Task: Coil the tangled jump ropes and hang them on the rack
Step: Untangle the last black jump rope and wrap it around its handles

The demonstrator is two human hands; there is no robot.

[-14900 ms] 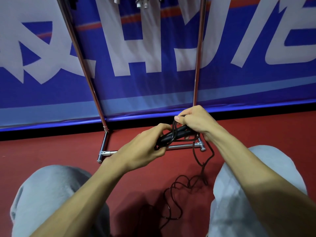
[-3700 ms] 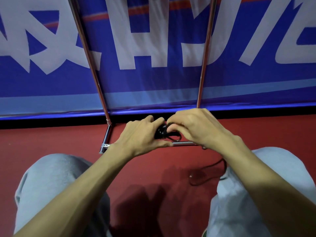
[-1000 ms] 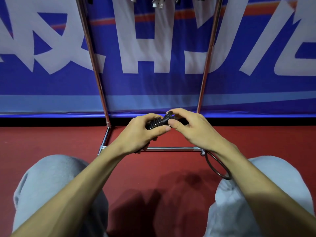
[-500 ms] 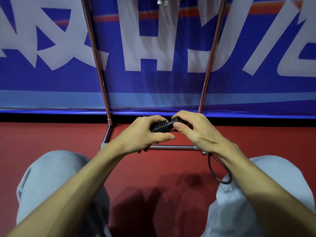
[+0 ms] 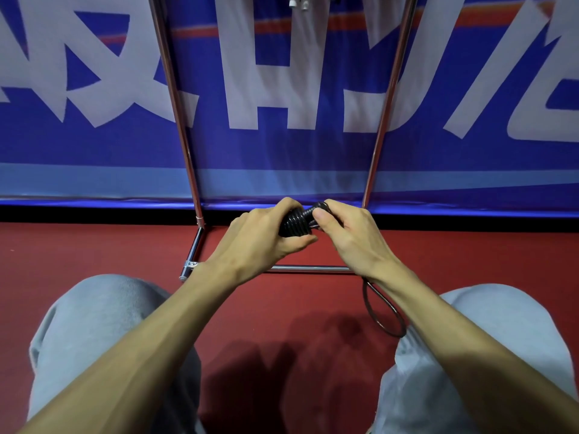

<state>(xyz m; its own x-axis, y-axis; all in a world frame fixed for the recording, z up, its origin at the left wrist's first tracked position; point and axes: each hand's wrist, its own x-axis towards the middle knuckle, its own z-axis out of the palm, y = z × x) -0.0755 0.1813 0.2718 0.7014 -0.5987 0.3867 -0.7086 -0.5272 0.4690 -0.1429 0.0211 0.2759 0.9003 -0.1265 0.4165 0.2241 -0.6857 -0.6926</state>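
Note:
A black jump rope is wound in tight turns round its handles, held in front of me above the red floor. My left hand grips the wound bundle from the left. My right hand pinches the rope at the bundle's right end. A last loose loop of rope hangs below my right wrist, beside my right knee. The chrome rack stands just beyond my hands, its two uprights rising out of view.
The rack's base bars lie on the red floor under my hands. A blue banner with large white letters covers the wall behind. Some pale items hang at the top edge. My grey-clad knees frame the bottom.
Since the earliest frame the long tangle on the floor has been wound onto the handles, leaving one short loop. In the last second my hands hardly moved.

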